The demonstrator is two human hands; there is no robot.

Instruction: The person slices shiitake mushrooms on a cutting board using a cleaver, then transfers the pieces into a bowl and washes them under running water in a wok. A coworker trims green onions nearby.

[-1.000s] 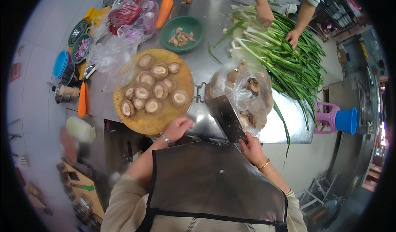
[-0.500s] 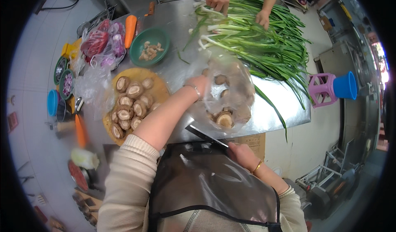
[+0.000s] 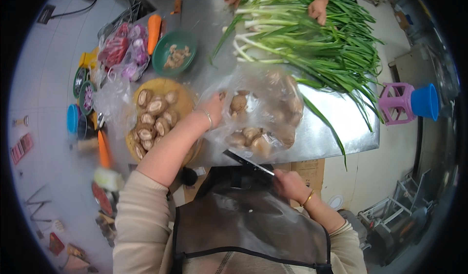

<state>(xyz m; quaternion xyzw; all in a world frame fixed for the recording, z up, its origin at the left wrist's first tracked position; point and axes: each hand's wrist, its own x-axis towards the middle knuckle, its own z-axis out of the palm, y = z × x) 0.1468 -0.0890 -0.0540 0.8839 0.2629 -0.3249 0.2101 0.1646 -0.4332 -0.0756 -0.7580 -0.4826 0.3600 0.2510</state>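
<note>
My left hand [image 3: 213, 109] is at the mouth of a clear plastic bag [image 3: 273, 103] of brown mushrooms, its fingers closed on a mushroom [image 3: 222, 95] that is partly hidden. Inside the bag, several more mushrooms [image 3: 252, 133] show through the film. To the left, a pile of mushrooms [image 3: 157, 115], many with pale undersides up, lies on a round wooden cutting board [image 3: 170, 86]. My right hand [image 3: 291, 184] grips a kitchen knife [image 3: 247, 162] by its handle, close to my dark apron. The blade points up and left, beside the table's near edge.
Another person's hands [image 3: 318, 11] rest on a heap of green onions [image 3: 312, 49] across the metal table [image 3: 341, 145]. A green bowl [image 3: 161, 67] with chopped pieces, a carrot [image 3: 154, 32] and bagged onions [image 3: 139, 52] stand at the left. A pink stool [image 3: 396, 103] and blue bucket [image 3: 424, 102] are right.
My left hand has drawn back left, toward the bag's mouth, with a mushroom at its fingertips. The knife stays in my right hand. The other person's left-side hand has moved leftward.
</note>
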